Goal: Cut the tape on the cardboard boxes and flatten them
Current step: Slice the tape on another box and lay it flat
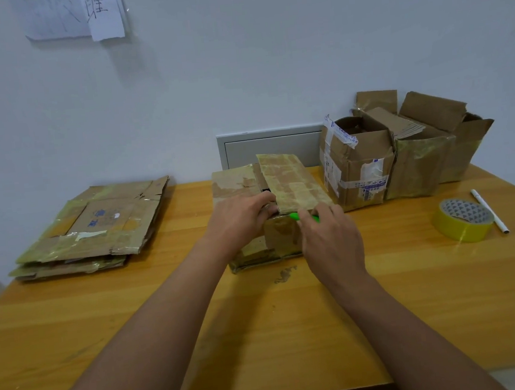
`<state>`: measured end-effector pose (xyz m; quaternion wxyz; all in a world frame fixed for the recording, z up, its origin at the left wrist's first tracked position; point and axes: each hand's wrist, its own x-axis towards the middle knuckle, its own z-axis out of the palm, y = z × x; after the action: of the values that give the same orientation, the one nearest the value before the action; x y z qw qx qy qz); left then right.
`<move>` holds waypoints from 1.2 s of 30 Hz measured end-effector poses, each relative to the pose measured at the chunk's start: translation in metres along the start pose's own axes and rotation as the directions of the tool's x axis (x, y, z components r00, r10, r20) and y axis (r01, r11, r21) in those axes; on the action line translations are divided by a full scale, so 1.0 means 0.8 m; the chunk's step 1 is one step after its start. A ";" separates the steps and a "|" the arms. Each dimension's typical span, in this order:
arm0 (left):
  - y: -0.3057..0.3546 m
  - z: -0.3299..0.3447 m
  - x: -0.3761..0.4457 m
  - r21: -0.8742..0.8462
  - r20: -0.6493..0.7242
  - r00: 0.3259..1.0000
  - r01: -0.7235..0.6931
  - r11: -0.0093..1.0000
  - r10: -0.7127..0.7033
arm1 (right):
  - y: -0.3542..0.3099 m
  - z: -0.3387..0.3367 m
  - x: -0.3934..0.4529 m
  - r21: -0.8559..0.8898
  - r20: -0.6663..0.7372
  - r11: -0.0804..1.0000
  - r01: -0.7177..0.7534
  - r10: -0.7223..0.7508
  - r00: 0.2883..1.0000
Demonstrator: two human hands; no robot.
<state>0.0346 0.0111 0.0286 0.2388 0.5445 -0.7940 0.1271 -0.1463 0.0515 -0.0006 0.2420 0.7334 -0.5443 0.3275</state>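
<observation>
Risk sits at the box [270,212] top: right hand [330,241] gripping green cutter [304,217] could slip toward left hand [240,221] pinching the flap at nine o'clock.

Both bare forearms reach forward from the bottom edge and converge toward centre frame, backs of the hands facing the camera. Left hand [239,218] is palm-down, fingers bent over and pressing on the top edge of the cardboard box [270,212], fingertips tucked at the flap seam. Right hand [329,238] sits just beside it, almost touching, fingers curled around a green cutter [304,217] with only a short bit of the handle showing past the knuckles; blade not visible.
</observation>
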 end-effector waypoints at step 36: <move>0.003 -0.018 0.001 -0.149 0.230 0.971 0.094 0.984 -0.058 | 0.018 0.000 0.063 0.340 0.352 0.894 -0.292 0.167 0.921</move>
<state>0.0358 0.0177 0.0419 0.1947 0.5647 -0.8019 -0.0083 -0.1503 0.0148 0.0367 -0.0374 0.7387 -0.5842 0.3341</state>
